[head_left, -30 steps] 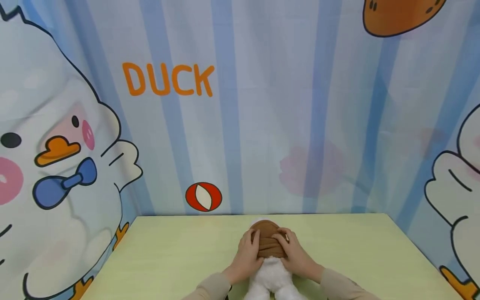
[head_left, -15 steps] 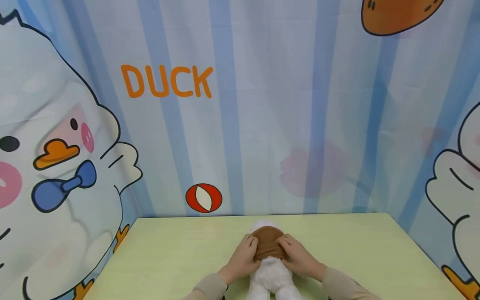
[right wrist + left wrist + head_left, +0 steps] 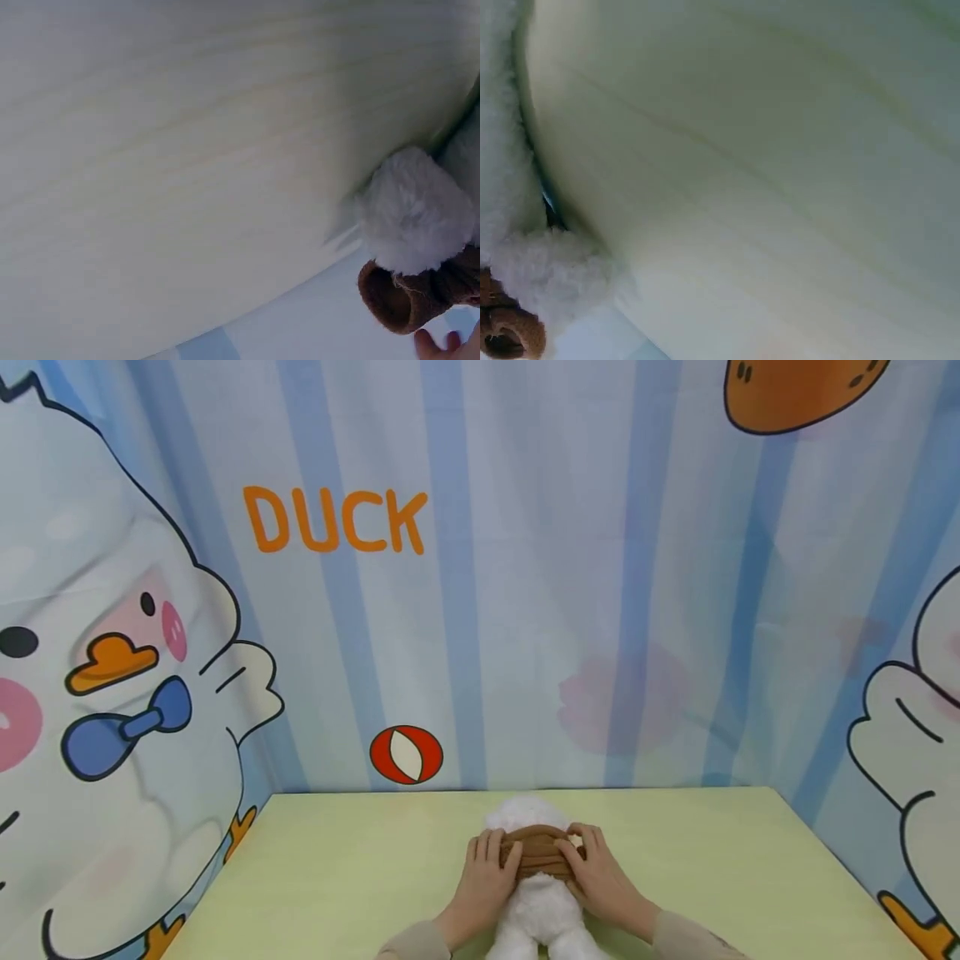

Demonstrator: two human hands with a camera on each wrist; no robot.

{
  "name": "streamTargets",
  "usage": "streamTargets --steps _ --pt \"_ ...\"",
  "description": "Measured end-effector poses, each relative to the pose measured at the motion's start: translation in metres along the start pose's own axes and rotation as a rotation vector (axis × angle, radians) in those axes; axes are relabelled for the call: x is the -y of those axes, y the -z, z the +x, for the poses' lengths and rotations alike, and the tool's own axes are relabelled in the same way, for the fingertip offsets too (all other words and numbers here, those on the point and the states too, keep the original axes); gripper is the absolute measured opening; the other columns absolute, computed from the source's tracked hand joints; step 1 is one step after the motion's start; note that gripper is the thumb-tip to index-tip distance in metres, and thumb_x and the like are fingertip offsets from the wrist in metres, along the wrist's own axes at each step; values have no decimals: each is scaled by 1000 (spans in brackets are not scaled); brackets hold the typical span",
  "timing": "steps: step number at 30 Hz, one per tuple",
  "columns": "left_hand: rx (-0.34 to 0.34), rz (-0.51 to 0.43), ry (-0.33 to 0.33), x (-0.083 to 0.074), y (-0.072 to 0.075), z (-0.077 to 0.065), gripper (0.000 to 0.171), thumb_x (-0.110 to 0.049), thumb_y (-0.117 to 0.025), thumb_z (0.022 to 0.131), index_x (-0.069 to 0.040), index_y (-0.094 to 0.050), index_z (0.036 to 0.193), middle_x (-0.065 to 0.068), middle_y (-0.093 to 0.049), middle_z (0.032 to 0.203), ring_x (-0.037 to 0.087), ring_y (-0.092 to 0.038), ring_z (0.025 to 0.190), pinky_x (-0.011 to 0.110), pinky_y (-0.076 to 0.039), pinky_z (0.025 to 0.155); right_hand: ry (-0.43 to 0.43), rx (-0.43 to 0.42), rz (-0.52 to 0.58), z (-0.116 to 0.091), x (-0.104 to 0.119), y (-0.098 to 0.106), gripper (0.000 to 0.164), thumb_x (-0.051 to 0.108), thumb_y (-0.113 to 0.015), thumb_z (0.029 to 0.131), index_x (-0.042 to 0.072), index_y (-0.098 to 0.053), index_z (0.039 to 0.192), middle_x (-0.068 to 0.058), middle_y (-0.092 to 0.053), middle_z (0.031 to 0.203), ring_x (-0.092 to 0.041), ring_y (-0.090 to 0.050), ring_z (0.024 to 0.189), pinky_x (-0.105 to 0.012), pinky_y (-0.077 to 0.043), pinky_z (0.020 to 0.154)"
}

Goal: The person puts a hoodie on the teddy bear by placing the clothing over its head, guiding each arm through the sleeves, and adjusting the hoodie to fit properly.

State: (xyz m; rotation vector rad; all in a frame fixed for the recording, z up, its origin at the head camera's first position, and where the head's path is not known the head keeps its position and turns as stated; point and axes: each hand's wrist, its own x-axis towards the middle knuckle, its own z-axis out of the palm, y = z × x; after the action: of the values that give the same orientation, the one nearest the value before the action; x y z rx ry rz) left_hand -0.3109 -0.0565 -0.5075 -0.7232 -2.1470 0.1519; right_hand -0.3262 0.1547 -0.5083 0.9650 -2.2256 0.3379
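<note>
A fluffy white plush toy (image 3: 542,906) lies on the table with its legs toward me and its head (image 3: 525,812) at the far end. Around it, just below the head, a small brown garment (image 3: 538,852) is bunched in folds. My left hand (image 3: 483,875) grips the garment's left side, and my right hand (image 3: 600,877) holds its right side between thumb and fingers. The right wrist view shows an open sleeve end (image 3: 390,300) beside a white fluffy paw (image 3: 420,214). A similar brown opening (image 3: 514,334) appears in the left wrist view. The toy's front is hidden.
The pale yellow-green table (image 3: 337,860) reaches back to a blue striped curtain (image 3: 525,610). Printed on the curtain are a large duck (image 3: 112,827) on the left, a red ball (image 3: 407,754) and orange lettering (image 3: 337,520).
The brown garment, which covered most of the toy's head, has slid down toward me and bunched up. More of the white head shows beyond it. Both hands stay at its sides.
</note>
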Motion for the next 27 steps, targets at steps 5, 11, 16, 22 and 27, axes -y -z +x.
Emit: streamTargets --steps 5,11,16,22,27 --pt "158 -212 208 4 4 1 29 -29 -54 88 -14 -47 112 17 -40 101 24 -43 76 34 -37 59 -293 56 119 -2 0 7 26 14 -64 77 10 -49 98 0 -41 86 -8 -35 73 -20 -35 59" --pt "287 -808 452 9 3 4 34 -9 -42 93 -5 -41 126 16 -45 93 10 -44 61 20 -38 53 -540 122 406 -2 5 9 21 10 -58 83 17 -53 103 3 -49 80 -7 -46 68 -19 -41 58" --pt "104 -849 503 12 -2 10 16 5 -42 88 -3 -44 102 7 -48 82 10 -43 67 19 -35 58 -618 26 421 5 9 5 17 2 -54 82 11 -50 96 2 -51 73 -4 -44 63 -18 -40 53" --pt "93 -906 655 7 -6 13 13 0 -41 91 -8 -51 94 8 -37 89 7 -35 64 17 -35 54 -760 -35 341 6 10 0 10 1 -57 79 5 -51 85 -6 -50 76 -13 -41 69 -21 -32 57" --pt "72 -892 704 5 -4 15 17 -3 -43 92 -11 -54 103 11 -33 93 5 -32 59 16 -34 51 -794 -25 393 7 6 2 15 0 -57 79 1 -63 92 -8 -61 81 -21 -55 76 -27 -42 63"
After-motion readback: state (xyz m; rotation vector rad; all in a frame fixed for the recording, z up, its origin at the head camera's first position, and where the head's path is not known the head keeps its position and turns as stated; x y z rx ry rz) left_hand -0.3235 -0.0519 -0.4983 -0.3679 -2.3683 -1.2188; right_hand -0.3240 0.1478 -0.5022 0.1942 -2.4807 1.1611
